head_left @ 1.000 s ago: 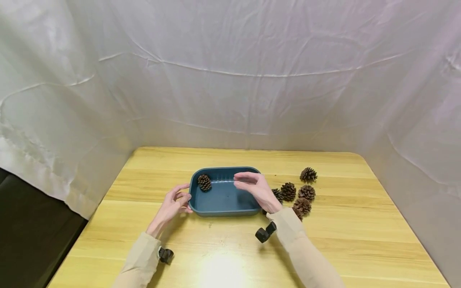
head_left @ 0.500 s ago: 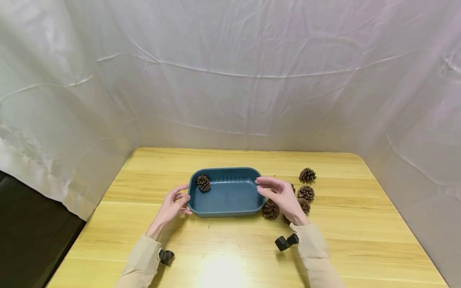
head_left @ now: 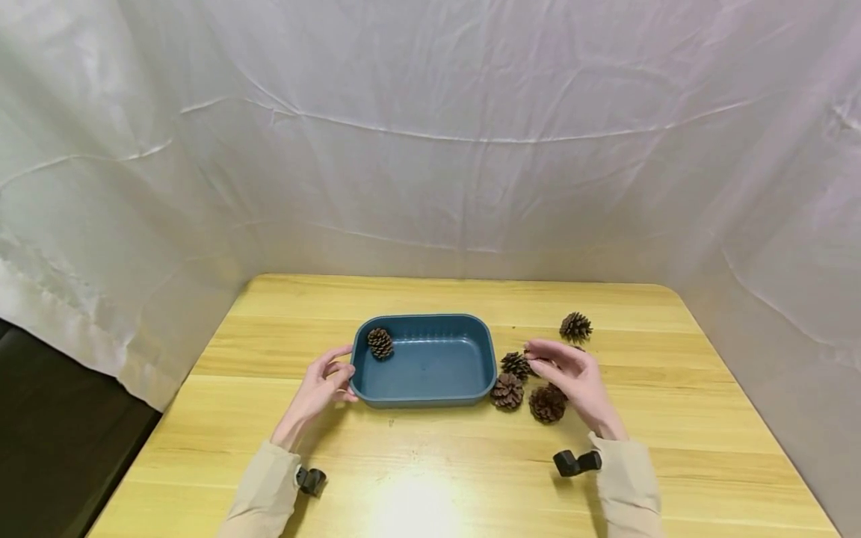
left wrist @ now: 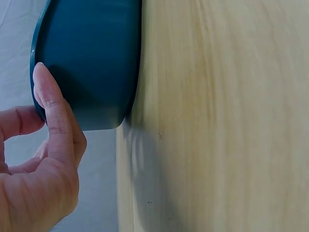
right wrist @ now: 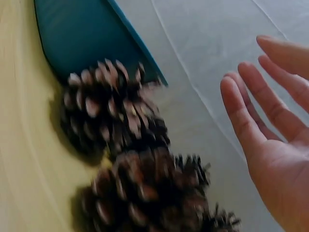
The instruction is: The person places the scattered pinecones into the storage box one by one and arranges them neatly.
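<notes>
One pine cone point(head_left: 380, 344) is in the blue tray point(head_left: 424, 381) at frame centre; the other pine cones point(head_left: 507, 392) lie outside on the bench point(head_left: 679, 418), right of centre. The left hand point(head_left: 321, 385) pinches the tray's left end; the right hand point(head_left: 581, 381), fingers parted, empty, hovers above those.

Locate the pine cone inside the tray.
In the head view, the pine cone lies toward the far-left corner of the dark blue tray, at the end nearest the left hand.

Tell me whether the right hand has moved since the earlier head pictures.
Yes: in the head view, the right hand has moved from over the blue tray toward the right edge of the table.
</notes>
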`<state>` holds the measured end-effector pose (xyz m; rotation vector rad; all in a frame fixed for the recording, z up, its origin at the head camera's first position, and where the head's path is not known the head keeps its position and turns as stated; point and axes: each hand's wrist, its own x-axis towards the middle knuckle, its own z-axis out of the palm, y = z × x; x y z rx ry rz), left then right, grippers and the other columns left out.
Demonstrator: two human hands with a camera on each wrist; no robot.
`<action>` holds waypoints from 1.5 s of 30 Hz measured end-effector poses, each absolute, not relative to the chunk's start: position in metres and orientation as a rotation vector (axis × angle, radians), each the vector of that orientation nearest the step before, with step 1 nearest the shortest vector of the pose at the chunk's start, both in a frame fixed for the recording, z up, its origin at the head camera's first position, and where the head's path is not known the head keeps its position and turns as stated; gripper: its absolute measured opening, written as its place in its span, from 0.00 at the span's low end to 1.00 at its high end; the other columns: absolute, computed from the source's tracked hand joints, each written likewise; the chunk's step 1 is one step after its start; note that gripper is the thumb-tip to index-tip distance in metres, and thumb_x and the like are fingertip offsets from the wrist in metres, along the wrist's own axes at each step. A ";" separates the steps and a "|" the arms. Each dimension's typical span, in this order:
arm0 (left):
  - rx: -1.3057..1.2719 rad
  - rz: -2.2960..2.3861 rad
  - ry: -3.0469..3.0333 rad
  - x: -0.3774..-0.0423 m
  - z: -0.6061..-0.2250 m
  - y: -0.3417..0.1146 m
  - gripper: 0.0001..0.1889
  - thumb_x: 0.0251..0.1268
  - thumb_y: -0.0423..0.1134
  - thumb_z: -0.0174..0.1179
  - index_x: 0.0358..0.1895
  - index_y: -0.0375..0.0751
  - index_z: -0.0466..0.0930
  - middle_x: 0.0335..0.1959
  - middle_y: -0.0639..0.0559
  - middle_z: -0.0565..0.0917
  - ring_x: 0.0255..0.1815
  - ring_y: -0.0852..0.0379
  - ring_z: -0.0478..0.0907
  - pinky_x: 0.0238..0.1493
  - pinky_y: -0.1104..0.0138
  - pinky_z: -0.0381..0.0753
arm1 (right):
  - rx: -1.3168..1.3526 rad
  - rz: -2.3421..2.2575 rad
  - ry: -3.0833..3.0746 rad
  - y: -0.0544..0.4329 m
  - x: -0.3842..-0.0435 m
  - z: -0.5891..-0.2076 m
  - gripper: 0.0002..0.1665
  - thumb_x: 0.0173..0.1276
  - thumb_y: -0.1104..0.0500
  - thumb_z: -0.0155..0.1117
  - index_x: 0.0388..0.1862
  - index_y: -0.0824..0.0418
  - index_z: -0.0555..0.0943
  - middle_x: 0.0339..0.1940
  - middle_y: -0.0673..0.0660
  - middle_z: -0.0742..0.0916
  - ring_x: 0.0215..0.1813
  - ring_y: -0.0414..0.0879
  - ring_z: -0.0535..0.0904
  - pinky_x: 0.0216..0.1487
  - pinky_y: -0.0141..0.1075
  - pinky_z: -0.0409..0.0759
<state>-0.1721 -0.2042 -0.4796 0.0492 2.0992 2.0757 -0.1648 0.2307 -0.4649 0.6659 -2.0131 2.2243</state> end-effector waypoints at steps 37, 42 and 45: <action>0.056 2.066 2.065 -0.170 -0.482 -0.209 0.28 0.74 0.26 0.49 0.75 0.26 0.56 0.40 0.47 0.81 0.25 0.62 0.79 0.31 0.70 0.90 | 0.879 2.248 -2.283 0.286 -0.145 -0.491 0.28 0.64 0.78 0.62 0.63 0.82 0.70 0.67 0.54 0.82 0.69 0.37 0.77 0.71 0.29 0.76; 0.062 2.066 2.062 -0.170 -0.482 -0.209 0.28 0.74 0.26 0.50 0.74 0.26 0.56 0.40 0.47 0.81 0.25 0.62 0.79 0.30 0.71 0.90 | 0.863 2.223 -2.305 0.286 -0.145 -0.492 0.28 0.63 0.78 0.62 0.63 0.81 0.71 0.67 0.52 0.82 0.69 0.36 0.76 0.71 0.27 0.75; 0.060 2.067 2.063 -0.169 -0.482 -0.209 0.28 0.74 0.26 0.50 0.74 0.26 0.56 0.40 0.48 0.81 0.25 0.62 0.79 0.31 0.71 0.90 | 0.840 2.212 -2.326 0.287 -0.145 -0.493 0.29 0.63 0.78 0.63 0.63 0.80 0.71 0.67 0.51 0.82 0.69 0.34 0.76 0.71 0.25 0.73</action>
